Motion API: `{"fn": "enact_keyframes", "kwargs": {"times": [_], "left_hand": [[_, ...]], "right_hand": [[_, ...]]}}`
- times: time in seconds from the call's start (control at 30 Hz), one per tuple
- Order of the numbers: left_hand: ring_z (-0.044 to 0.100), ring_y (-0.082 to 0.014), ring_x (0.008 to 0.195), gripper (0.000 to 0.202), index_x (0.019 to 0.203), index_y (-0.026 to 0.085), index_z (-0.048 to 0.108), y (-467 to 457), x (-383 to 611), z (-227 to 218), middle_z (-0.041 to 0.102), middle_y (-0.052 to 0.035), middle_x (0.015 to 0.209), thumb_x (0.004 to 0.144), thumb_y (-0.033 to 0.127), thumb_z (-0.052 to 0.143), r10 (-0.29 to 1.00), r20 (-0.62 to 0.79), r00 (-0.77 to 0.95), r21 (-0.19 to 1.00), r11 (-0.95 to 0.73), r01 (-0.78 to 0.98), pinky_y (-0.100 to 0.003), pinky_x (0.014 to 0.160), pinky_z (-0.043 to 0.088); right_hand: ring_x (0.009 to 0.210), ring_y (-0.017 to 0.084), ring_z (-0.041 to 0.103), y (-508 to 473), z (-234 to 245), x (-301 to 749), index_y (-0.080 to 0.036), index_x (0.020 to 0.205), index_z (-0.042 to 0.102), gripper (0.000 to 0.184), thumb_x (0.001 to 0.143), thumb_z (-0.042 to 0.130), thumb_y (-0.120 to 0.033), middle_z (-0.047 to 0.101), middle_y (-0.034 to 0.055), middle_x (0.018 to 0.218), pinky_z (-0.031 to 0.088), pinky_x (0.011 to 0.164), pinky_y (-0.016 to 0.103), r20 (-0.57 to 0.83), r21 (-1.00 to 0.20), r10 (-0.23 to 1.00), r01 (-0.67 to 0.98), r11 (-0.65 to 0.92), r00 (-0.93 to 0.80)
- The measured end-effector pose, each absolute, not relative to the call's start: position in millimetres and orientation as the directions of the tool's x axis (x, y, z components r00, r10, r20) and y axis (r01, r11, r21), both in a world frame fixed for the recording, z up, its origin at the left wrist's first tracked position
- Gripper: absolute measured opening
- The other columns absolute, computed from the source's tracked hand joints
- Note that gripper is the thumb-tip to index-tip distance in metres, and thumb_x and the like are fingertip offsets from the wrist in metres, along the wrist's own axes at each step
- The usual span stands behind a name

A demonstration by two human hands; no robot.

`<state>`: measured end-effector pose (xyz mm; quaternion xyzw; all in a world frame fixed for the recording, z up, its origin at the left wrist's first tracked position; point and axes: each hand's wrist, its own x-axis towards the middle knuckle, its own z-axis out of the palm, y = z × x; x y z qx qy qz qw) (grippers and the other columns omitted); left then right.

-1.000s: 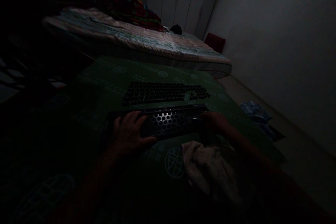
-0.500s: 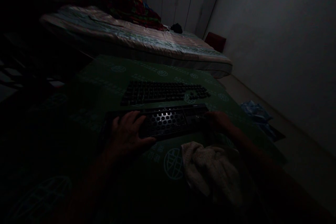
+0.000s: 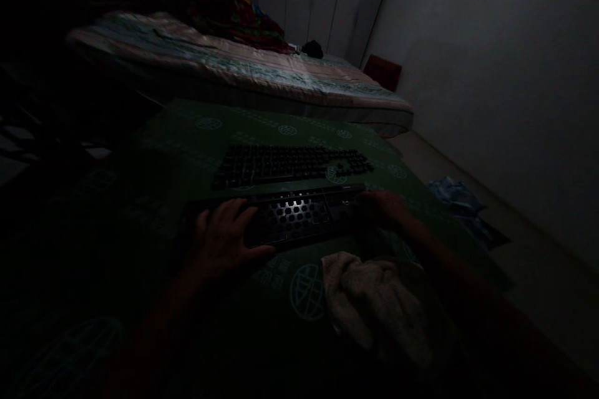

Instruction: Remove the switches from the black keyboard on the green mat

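Observation:
A black keyboard base point(image 3: 294, 215) without keycaps, its grid of holes catching the light, lies on a green patterned table point(image 3: 299, 271). My left hand point(image 3: 224, 234) spans its left end, fingers over the top and thumb along the front edge. At the right end, my right hand point(image 3: 381, 207) is closed with curled fingers against the base. Darkness hides what, if anything, those fingers hold. Behind the base, loose black keycaps point(image 3: 281, 163) are laid out in keyboard order. A crumpled light cloth point(image 3: 369, 299) lies in front, near my right forearm.
Beyond the table stands a bed point(image 3: 262, 78) with a dark red patterned blanket point(image 3: 234, 15). Crumpled bluish material point(image 3: 453, 193) lies on the floor to the right, near a pale wall point(image 3: 505, 75). The left side is very dark.
My right hand has shifted slightly up and left along the right end of the keyboard base. My left hand keeps its place; the whole view has moved a little.

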<state>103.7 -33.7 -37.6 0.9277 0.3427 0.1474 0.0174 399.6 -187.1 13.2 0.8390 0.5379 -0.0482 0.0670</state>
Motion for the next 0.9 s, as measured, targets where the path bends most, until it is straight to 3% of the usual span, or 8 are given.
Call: {"fn": "enact_keyframes", "kwargs": {"times": [0.2, 0.63, 0.8, 0.9], "left_hand": [[0.035, -0.0354, 0.123, 0.075, 0.119, 0.016, 0.051, -33, 103, -37, 0.042, -0.0169, 0.133, 0.062, 0.064, 0.054, 0.626, 0.258, 0.736, 0.125, -0.777, 0.617, -0.053, 0.099, 0.022], [0.035, -0.035, 0.123, 0.076, 0.121, 0.016, 0.05, -33, 103, -38, 0.043, -0.0166, 0.133, 0.062, 0.065, 0.054, 0.625, 0.271, 0.732, 0.108, -0.776, 0.622, -0.053, 0.099, 0.021], [0.036, -0.0354, 0.123, 0.076, 0.119, 0.015, 0.051, -35, 104, -36, 0.043, -0.0169, 0.133, 0.062, 0.063, 0.056, 0.629, 0.262, 0.732, 0.122, -0.774, 0.621, -0.052, 0.1, 0.022], [0.035, -0.035, 0.123, 0.075, 0.12, 0.016, 0.051, -36, 104, -36, 0.043, -0.0164, 0.133, 0.062, 0.063, 0.056, 0.636, 0.268, 0.724, 0.125, -0.768, 0.628, -0.052, 0.1, 0.022]], "right_hand": [[0.091, 0.026, 0.062, -162, 10, 403, -0.024, 0.125, 0.051, 0.045, 0.081, 0.044, -0.028, 0.065, 0.0117, 0.106, 0.043, 0.066, 0.029, -0.162, 0.168, 0.906, 0.915, -0.366, 0.392], [0.087, 0.025, 0.064, -162, 17, 402, -0.022, 0.101, 0.066, 0.031, 0.075, 0.049, -0.024, 0.069, 0.0106, 0.096, 0.044, 0.064, 0.027, -0.273, 0.217, 0.905, 0.938, -0.271, 0.325], [0.08, 0.022, 0.065, -176, 20, 400, -0.021, 0.096, 0.068, 0.029, 0.074, 0.05, -0.023, 0.07, 0.0094, 0.091, 0.041, 0.058, 0.023, -0.304, 0.202, 0.906, 0.949, -0.24, 0.294], [0.074, 0.019, 0.063, -181, 23, 406, -0.019, 0.094, 0.069, 0.028, 0.071, 0.052, -0.021, 0.07, 0.0071, 0.085, 0.039, 0.056, 0.021, -0.315, 0.065, 0.907, 0.96, -0.271, 0.277]]}}
